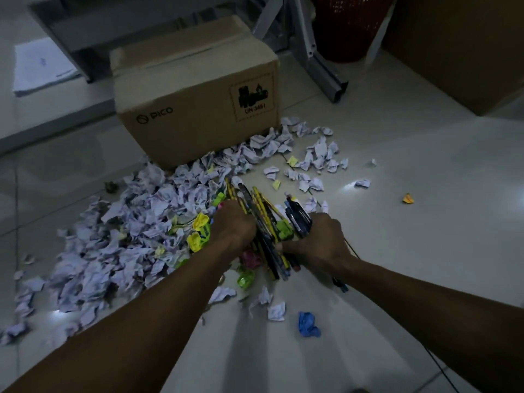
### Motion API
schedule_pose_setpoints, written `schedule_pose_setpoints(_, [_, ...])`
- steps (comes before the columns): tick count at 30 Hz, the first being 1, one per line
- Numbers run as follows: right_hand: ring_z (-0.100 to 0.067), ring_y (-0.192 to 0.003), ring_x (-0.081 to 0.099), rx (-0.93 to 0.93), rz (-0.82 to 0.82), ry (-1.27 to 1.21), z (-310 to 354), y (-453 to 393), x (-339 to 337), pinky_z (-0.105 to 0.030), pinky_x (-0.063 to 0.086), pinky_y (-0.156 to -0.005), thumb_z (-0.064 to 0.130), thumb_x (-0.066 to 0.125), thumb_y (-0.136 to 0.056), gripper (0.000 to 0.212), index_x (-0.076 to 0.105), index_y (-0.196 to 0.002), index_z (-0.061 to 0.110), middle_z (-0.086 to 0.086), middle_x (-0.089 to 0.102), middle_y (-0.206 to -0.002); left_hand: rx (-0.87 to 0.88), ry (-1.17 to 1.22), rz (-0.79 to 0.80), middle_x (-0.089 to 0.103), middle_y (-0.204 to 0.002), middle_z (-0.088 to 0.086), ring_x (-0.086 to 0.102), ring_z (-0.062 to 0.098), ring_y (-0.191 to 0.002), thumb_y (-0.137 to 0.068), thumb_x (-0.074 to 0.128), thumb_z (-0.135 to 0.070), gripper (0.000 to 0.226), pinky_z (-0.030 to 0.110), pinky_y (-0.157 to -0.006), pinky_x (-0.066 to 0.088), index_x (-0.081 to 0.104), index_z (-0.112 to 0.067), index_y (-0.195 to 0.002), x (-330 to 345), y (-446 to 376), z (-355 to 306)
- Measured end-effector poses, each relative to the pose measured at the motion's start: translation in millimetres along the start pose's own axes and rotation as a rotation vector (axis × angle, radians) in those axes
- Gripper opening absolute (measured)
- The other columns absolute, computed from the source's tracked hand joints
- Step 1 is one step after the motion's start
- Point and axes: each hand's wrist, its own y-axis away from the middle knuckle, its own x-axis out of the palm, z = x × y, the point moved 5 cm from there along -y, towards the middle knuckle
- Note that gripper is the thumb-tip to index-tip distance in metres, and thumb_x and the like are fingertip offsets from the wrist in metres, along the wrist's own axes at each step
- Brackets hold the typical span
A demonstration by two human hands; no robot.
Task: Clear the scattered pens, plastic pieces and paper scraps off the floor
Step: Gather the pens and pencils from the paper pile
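Note:
Both hands meet over the floor in the middle of the view. My left hand [234,226] and my right hand [320,239] grip one thick bundle of pens and yellow-black pencils [263,222] between them, tips fanned out away from me. A big heap of crumpled white paper scraps [133,231] covers the floor to the left. Yellow and green plastic pieces [200,232] lie at the heap's edge, and one green piece [245,280] sits under the bundle. A blue crumpled scrap [307,324] lies near me.
A closed cardboard box [195,95] stands behind the heap. More paper scraps [317,156] spread to its right, with a small yellow-orange piece [408,199] farther right. A red basket [348,26], metal frame legs [326,72] and a paper stack [39,66] stand at the back.

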Motion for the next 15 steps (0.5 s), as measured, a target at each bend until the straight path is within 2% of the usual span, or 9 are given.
schedule_pose_setpoints(2, [-0.015,-0.052,0.067,-0.004,0.062,0.013,-3,4,5,-0.034,0.057,-0.052,0.058,0.088,-0.044,0.057,0.065,-0.068,0.012,-0.001,0.068,-0.057,-0.003,-0.013,0.018,0.041,-0.063,0.011,0.042,0.021,-0.051,-0.093,0.052,-0.008,0.035,0.025,-0.044,0.022,0.051,0.016,-0.119,0,1,2])
schedule_pose_setpoints(4, [-0.015,-0.06,0.067,-0.025,0.08,0.122,-2,8,8,-0.031,0.056,-0.053,0.06,0.088,-0.043,0.059,0.064,-0.073,0.015,-0.001,0.069,-0.067,0.002,-0.045,0.011,0.041,-0.064,0.011,0.042,0.022,-0.052,-0.094,0.054,-0.01,0.024,0.029,-0.046,0.03,0.056,0.011,-0.105,1,-1,4])
schedule_pose_setpoints(5, [-0.016,-0.065,0.066,-0.026,0.078,0.177,-1,8,10,-0.03,0.054,-0.054,0.062,0.087,-0.042,0.062,0.063,-0.075,0.016,-0.001,0.068,-0.072,0.013,-0.063,0.001,0.05,-0.072,0.018,0.051,0.028,-0.059,-0.095,0.055,-0.013,0.021,0.035,-0.051,0.037,0.057,0.007,-0.1,1,-3,3])
schedule_pose_setpoints(6, [-0.018,-0.07,0.065,-0.015,0.073,0.217,0,9,11,-0.029,0.053,-0.055,0.063,0.086,-0.042,0.065,0.061,-0.078,0.016,-0.003,0.067,-0.077,0.022,-0.081,-0.008,0.058,-0.087,0.024,0.059,0.036,-0.073,-0.095,0.056,-0.018,0.026,0.041,-0.059,0.044,0.057,0.006,-0.105,1,-4,2])
schedule_pose_setpoints(8, [-0.022,-0.078,0.064,0.015,0.074,0.264,2,9,16,-0.028,0.048,-0.057,0.061,0.086,-0.044,0.067,0.057,-0.083,0.014,-0.006,0.065,-0.086,0.03,-0.159,-0.026,0.06,-0.112,0.024,0.061,0.039,-0.093,-0.095,0.056,-0.034,0.045,0.04,-0.064,0.045,0.052,0.002,-0.122,2,-9,1])
schedule_pose_setpoints(10, [-0.025,-0.084,0.062,0.033,0.086,0.269,4,11,19,-0.027,0.041,-0.058,0.057,0.087,-0.049,0.065,0.05,-0.084,0.015,-0.008,0.061,-0.092,0.039,-0.23,-0.04,0.06,-0.119,0.018,0.061,0.037,-0.099,-0.093,0.055,-0.048,0.056,0.038,-0.069,0.047,0.051,-0.003,-0.126,1,-13,-1])
schedule_pose_setpoints(13, [-0.026,-0.086,0.061,0.039,0.087,0.24,6,12,20,-0.027,0.039,-0.059,0.052,0.088,-0.052,0.064,0.047,-0.085,0.016,-0.009,0.059,-0.095,0.027,-0.285,-0.03,0.057,-0.126,0.016,0.06,0.037,-0.106,-0.085,0.058,-0.063,0.07,0.043,-0.079,0.053,0.051,-0.008,-0.127,1,-22,-1])
schedule_pose_setpoints(15, [-0.026,-0.084,0.061,0.049,0.078,0.225,6,13,19,-0.026,0.038,-0.055,0.051,0.088,-0.054,0.062,0.048,-0.086,0.015,-0.009,0.059,-0.093,-0.007,-0.279,0.027,0.05,-0.137,0.018,0.058,0.038,-0.112,-0.083,0.059,-0.064,0.083,0.042,-0.08,0.053,0.039,-0.007,-0.14,2,-25,-1])
